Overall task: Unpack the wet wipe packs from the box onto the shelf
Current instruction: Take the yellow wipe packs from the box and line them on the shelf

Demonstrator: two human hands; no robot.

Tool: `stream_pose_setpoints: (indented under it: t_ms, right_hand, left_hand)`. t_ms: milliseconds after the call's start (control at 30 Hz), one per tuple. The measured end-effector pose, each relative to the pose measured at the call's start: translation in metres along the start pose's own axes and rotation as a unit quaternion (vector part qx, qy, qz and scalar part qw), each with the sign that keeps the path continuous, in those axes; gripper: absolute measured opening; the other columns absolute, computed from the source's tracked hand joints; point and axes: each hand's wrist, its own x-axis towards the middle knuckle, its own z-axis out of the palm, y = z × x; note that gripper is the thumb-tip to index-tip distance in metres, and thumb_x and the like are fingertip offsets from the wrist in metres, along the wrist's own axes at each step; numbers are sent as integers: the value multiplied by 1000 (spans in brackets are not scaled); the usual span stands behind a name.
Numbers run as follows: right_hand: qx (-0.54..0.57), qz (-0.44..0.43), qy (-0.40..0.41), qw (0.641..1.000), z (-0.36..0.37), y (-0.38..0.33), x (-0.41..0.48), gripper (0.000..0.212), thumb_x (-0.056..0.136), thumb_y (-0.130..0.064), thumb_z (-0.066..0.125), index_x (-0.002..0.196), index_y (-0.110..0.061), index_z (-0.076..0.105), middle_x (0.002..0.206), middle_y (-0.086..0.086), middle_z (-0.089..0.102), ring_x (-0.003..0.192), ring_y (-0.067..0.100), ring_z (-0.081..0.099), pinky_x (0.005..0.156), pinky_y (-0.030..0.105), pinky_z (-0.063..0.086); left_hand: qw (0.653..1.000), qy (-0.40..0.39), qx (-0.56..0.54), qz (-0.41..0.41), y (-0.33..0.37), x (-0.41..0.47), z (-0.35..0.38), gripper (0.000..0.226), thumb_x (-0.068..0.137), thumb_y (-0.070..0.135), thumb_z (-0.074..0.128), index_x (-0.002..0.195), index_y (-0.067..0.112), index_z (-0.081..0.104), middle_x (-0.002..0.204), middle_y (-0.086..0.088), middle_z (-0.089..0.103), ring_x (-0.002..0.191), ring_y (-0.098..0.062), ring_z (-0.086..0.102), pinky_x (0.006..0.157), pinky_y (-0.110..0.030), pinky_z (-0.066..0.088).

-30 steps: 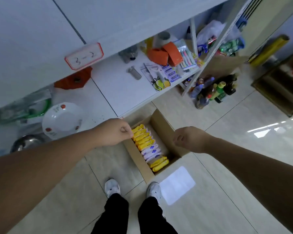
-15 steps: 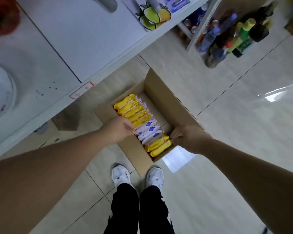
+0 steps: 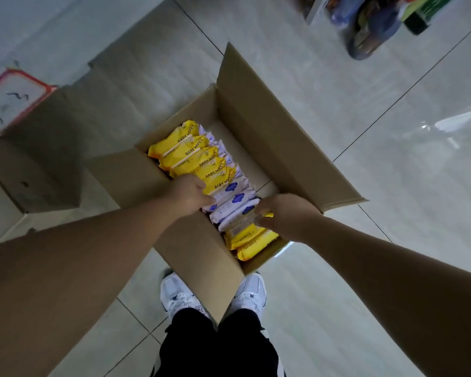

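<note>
Head view: left hand [image 3: 186, 195] and right hand [image 3: 286, 213] clasp white wipe packs [image 3: 231, 198] between them.

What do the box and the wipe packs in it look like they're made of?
The box looks like plain brown cardboard: matte, with creased flaps. The wipe packs seem to be soft plastic film: slightly glossy, with printed lettering and wrinkled ends.

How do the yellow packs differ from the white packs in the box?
Yellow packs read BABY WIPES in dark letters; white packs bear blue marks. Yellow packs fill both ends of the row; white packs sit mid-row. Both stand on edge in the box.
</note>
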Motion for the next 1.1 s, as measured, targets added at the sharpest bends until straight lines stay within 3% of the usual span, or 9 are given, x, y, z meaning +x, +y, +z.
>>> stream_pose_setpoints:
  t_ms: [67, 167, 300, 367, 533, 733, 867, 1000, 1100]
  right_hand:
    - [-35, -4, -23, 999, 5, 1, 16, 26, 95, -38, 57, 108, -21, 72, 100, 4, 71, 84, 21, 63, 74, 32, 52]
    - [-72, -8, -67, 995, 12, 7, 38, 29, 93, -42, 62, 115, -25, 70, 107, 2, 70, 91, 20, 65, 82, 35, 56]
    - [-84, -26, -102, 991, 27, 17, 59, 44, 83, -49, 75, 125, -37, 66, 119, -6, 67, 105, 17, 64, 90, 36, 55]
    - [-101, -42, -106, 988, 35, 21, 69, 41, 83, -49, 75, 121, -37, 68, 121, -6, 67, 106, 17, 64, 91, 35, 54]
    - [-124, -73, -93, 985, 51, 28, 82, 39, 82, -47, 75, 119, -38, 68, 121, -7, 65, 107, 15, 61, 81, 28, 44]
    - [-159, -111, -41, 980, 61, 28, 86, 22, 93, -42, 64, 108, -29, 74, 108, -2, 69, 100, 19, 63, 76, 27, 44]
    - [-138, -102, -17, 985, 66, 28, 90, 15, 98, -33, 59, 100, -26, 72, 99, -1, 71, 90, 20, 66, 74, 29, 52]
    - [-69, -101, -26, 992, 60, 26, 95, 9, 98, -25, 60, 94, -21, 66, 88, -1, 65, 83, 17, 62, 61, 25, 40]
    - [-5, -99, -39, 994, 44, 22, 88, 16, 99, -24, 60, 84, -24, 55, 72, -10, 51, 73, 11, 51, 58, 26, 34]
  left_hand:
    - [999, -4, 29, 14, -2, 14, 4, 69, 77, 27, 86, 135, 2, 58, 139, -16, 59, 127, -29, 56, 107, -37, 45]
    - [997, 4, 64, 41, -3, 33, 8, 73, 76, 32, 87, 136, 2, 57, 140, -15, 59, 128, -29, 55, 107, -39, 45]
    - [981, 32, 170, 87, -2, 47, 11, 66, 75, 43, 85, 125, 7, 64, 124, -13, 66, 115, -29, 61, 95, -38, 51]
    - [958, 49, 260, 113, -2, 49, 13, 63, 75, 48, 82, 121, 8, 65, 120, -13, 65, 111, -29, 61, 89, -38, 53]
    - [919, 81, 357, 149, -3, 53, 20, 40, 86, 38, 72, 110, 8, 65, 117, -13, 62, 104, -29, 62, 80, -37, 52]
    - [938, 51, 321, 124, -5, 62, 14, 28, 90, 39, 69, 82, 12, 66, 82, -7, 59, 89, -31, 65, 73, -36, 53]
    - [959, 17, 263, 105, -2, 63, 9, 30, 93, 36, 67, 98, 6, 73, 96, -13, 71, 97, -32, 66, 83, -39, 54]
    - [970, 37, 200, 136, -9, 58, 8, 22, 90, 29, 72, 87, 8, 71, 92, -13, 71, 92, -30, 65, 84, -43, 55]
    - [974, 30, 162, 155, -9, 52, -1, 23, 87, 28, 76, 76, 10, 67, 81, -8, 68, 82, -25, 63, 76, -36, 54]
